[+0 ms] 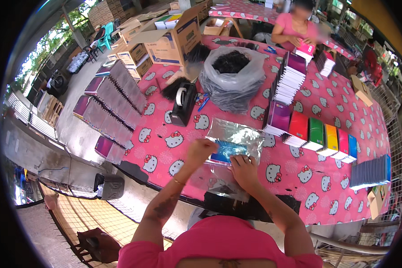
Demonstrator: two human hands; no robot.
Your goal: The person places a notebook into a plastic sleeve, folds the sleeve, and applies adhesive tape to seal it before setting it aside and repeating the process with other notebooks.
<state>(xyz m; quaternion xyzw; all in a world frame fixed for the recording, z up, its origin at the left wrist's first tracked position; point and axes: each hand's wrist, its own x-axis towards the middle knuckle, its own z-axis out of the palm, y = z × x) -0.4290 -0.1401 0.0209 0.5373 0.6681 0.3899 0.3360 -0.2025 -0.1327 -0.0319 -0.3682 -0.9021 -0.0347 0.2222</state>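
Blue notebook (228, 151), left hand (203, 150) bunched at its left, hold unclear, right hand (244, 169) spread on its lower right.

Glossy, crinkled clear plastic film (236, 128) shines around a smooth-looking blue notebook (227, 151) at the right hand (244, 171); beyond the left hand (201, 150), a black plastic tape dispenser (186, 106).

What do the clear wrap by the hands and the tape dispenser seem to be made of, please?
Clear wrap: probably glossy plastic film, given its crinkled glare. Tape dispenser: likely hard plastic by its smooth, rigid body, though painted metal is possible.
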